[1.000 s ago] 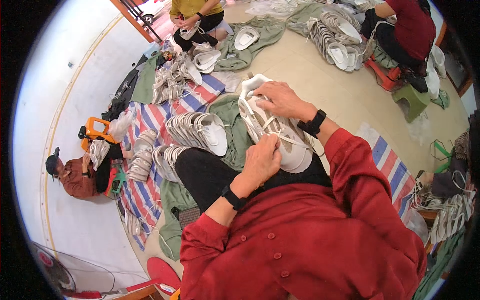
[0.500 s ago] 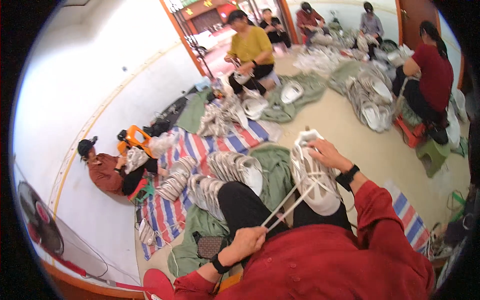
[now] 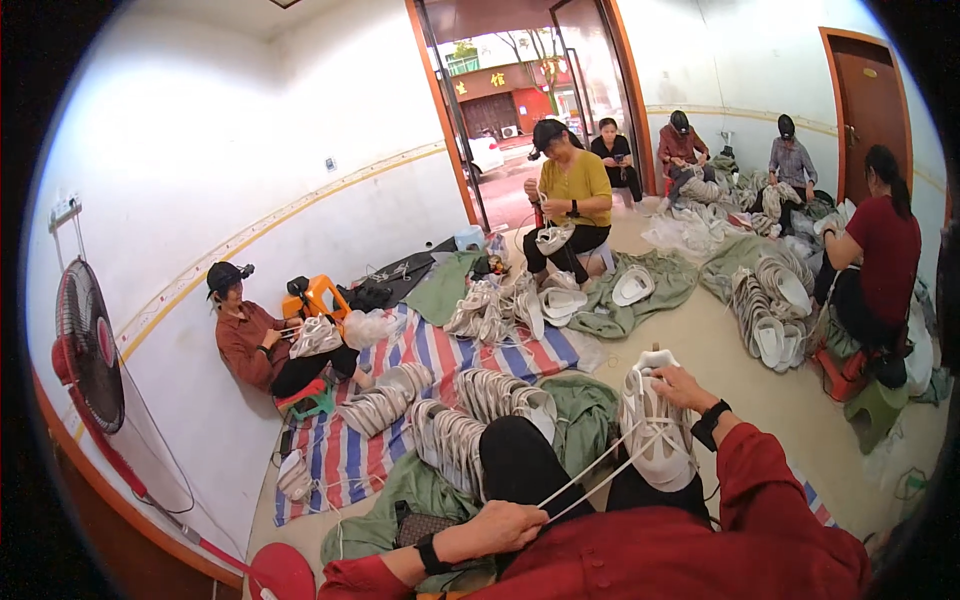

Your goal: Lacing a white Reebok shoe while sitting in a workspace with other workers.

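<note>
Lacing a white shoe on the lap, both laces drawn taut.

The right hand [image 3: 683, 385] holds the white shoe [image 3: 655, 430] upright over the person's right knee, its grip closed around the top of the upper. The left hand [image 3: 510, 523] is pulled back toward the body, its grip pinching the ends of the two white laces [image 3: 590, 480], which run straight and tight from the shoe's eyelets to the fist. Rows of finished white shoes [image 3: 470, 420] lie just beyond the knees on a green cloth [image 3: 585, 405] and a striped mat [image 3: 440, 345] on the floor. Other people sit around the room with their own shoes.
</note>
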### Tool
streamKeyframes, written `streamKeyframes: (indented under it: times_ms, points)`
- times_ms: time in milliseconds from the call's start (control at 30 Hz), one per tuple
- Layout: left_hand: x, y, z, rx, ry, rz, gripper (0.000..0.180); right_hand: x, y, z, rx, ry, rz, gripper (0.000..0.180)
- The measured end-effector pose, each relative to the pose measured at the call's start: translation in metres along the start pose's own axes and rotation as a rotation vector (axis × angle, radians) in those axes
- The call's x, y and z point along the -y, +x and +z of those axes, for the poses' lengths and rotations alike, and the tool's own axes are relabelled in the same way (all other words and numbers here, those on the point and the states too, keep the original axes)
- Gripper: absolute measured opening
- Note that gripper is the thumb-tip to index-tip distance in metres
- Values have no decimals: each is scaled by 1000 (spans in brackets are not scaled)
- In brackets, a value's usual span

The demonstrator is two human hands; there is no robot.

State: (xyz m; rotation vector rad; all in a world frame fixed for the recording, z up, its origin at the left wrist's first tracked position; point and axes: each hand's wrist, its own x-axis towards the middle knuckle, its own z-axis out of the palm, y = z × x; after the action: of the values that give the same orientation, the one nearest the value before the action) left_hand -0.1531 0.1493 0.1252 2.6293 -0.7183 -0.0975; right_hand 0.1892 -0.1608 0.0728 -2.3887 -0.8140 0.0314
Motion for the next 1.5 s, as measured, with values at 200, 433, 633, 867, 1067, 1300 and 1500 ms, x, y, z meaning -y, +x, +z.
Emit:
streamKeyframes:
  times_ms: [200, 433, 633, 867, 1067, 1300, 1500]
  points:
    - [-23, -53, -30, 68, -37, -60, 20, 0, 1, 5, -54, -29, -9, 42]
    - [-41, -78, -76, 136, -125, -142, 22, 3, 7, 11, -32, -22, 3, 43]
    - [-63, -88, -113, 146, -196, -198, 24, -5, 10, 18, -103, -62, -45, 41]
    - [-88, -98, -121, 169, -285, -282, 18, 4, 6, 19, -87, -66, -16, 41]
    - [-78, -95, -135, 266, -705, -540, 20, -5, 5, 31, -133, -134, -79, 43]
    - [-93, -143, -144, 115, -672, -503, 18, -12, 34, 24, -120, -70, -51, 43]
    - [-41, -133, -125, -162, -233, -666, 20, -13, 12, 18, -84, -29, 22, 42]
